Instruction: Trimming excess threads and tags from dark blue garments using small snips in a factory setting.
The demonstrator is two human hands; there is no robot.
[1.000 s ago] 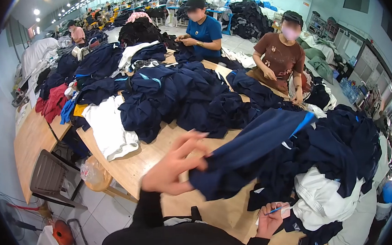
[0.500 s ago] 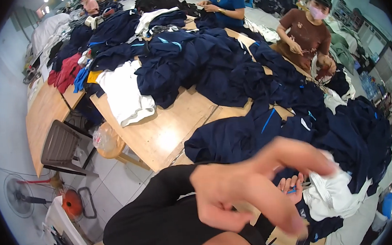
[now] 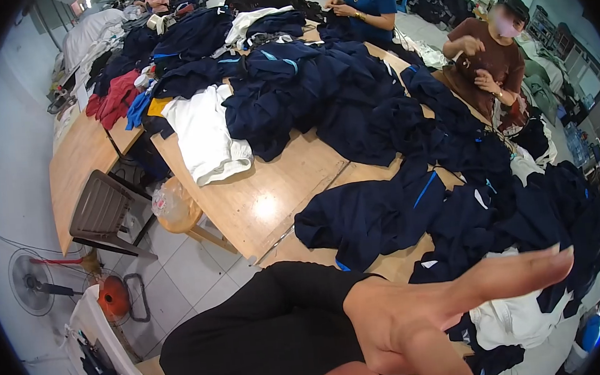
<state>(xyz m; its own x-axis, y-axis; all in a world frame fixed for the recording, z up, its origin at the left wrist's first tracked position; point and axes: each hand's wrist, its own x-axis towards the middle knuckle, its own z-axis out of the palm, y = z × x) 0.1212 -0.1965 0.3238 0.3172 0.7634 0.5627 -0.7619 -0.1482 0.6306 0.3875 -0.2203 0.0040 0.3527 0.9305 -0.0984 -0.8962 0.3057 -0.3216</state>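
Nearest my head camera, the left hand stretches rightward out of a black sleeve, one digit straight out and another angled downward, spread wide with nothing I can see between them. I cannot tell the right hand's state; it is out of my sight. Partly hidden behind the left hand, a crumpled white garment lies at lower right; I can't say whether they touch. Just past the sleeve, I have a navy garment with a blue stripe spread on the wooden counter. Farther on sits a big navy pile, with a white piece at its left. Beyond stand a co-worker in brown and a co-worker in blue.
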